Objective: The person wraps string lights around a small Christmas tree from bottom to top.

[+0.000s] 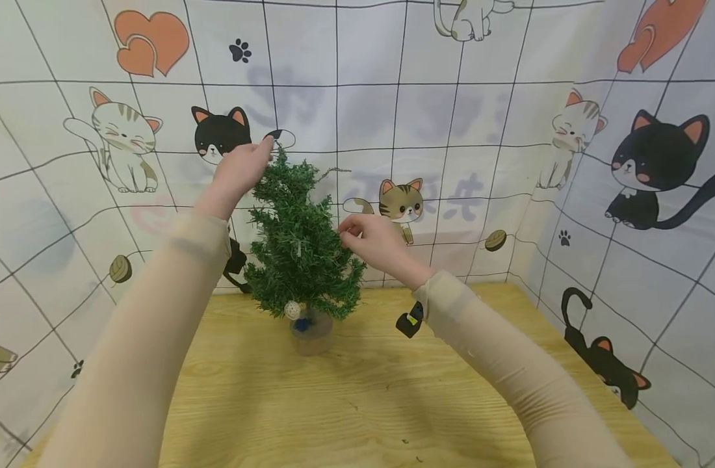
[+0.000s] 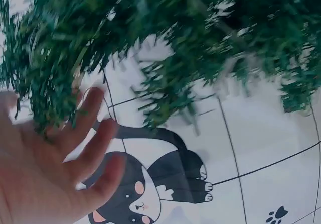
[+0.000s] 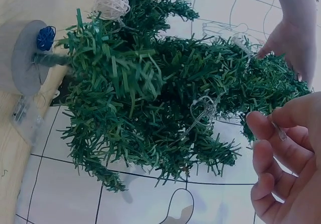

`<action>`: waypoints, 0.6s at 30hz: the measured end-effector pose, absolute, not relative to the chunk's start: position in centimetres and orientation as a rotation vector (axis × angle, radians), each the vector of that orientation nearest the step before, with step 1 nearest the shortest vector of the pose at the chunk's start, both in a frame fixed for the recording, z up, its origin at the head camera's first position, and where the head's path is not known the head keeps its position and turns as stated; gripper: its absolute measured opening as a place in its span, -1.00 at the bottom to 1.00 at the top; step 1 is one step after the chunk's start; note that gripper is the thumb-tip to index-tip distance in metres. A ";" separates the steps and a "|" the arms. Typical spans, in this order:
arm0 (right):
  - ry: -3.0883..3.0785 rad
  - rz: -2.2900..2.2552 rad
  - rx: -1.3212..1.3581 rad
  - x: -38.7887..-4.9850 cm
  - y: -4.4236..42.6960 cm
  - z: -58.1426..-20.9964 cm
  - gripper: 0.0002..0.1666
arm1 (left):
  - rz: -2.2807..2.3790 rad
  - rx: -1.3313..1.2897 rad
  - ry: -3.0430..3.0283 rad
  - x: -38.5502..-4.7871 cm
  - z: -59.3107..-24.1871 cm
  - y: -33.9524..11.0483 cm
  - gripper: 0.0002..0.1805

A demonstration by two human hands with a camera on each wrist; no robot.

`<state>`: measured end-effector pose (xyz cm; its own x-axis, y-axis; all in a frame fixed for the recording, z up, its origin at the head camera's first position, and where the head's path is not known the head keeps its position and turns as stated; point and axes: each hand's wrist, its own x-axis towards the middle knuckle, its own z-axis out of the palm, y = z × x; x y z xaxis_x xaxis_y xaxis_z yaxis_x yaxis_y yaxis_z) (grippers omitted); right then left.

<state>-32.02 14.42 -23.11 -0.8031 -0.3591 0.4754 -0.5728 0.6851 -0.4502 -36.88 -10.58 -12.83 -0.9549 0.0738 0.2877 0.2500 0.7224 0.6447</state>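
Observation:
A small green artificial Christmas tree (image 1: pixel 301 240) stands upright on a round base (image 1: pixel 312 335). Up by its top is my left hand (image 1: pixel 243 170); the left wrist view shows several fingers (image 2: pixel 95 176) loosely bent and apart, while needles hide the thumb and index tips. To the right of the tree, my right hand (image 1: pixel 377 244) pinches a small clear bulb-like piece (image 3: pixel 282 132) between thumb and index finger. Thin clear string-light wire (image 3: pixel 204 109) lies in the branches. A white wicker ball (image 3: pixel 111 6) hangs low, and a blue wicker ball (image 3: pixel 46 37) is at the base.
Under the tree is a wooden table (image 1: pixel 346 403) with a few dark scraps on it. A cloth printed with cats (image 1: pixel 404 201) and grid lines hangs behind and at both sides. By the base lies a small clear box (image 3: pixel 26 118). One thin twig-like strand (image 1: pixel 334 171) sticks out rightward near the treetop.

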 end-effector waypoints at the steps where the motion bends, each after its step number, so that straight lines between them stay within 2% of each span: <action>1: -2.546 0.861 0.730 -32.0 14.4 -23.2 -0.76 | -1.043 -0.304 -2.782 -37.2 -12.2 -10.6 -0.09; 4: -2.541 0.899 0.732 -31.9 14.5 -23.2 -0.76 | -1.091 -0.400 -2.994 -37.9 -11.0 -10.8 -0.01; 6: -2.539 0.924 0.744 -31.9 14.5 -23.2 -0.74 | -1.132 -0.428 -3.043 -38.2 -10.6 -11.1 -0.02; 14: -2.503 0.954 0.724 -31.8 15.0 -23.2 -0.75 | -1.336 -0.499 -2.951 -38.0 -9.4 -10.4 -0.36; 18: -2.497 0.976 0.720 -31.9 15.2 -23.3 -0.75 | -1.247 -0.499 -2.975 -37.6 -8.4 -9.6 -0.36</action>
<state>-31.93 15.18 -23.30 -0.8037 -0.3254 0.4983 -0.5770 0.6309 -0.5187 -37.57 -9.63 -8.44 -0.9460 0.3242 0.0051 0.2309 0.6627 0.7124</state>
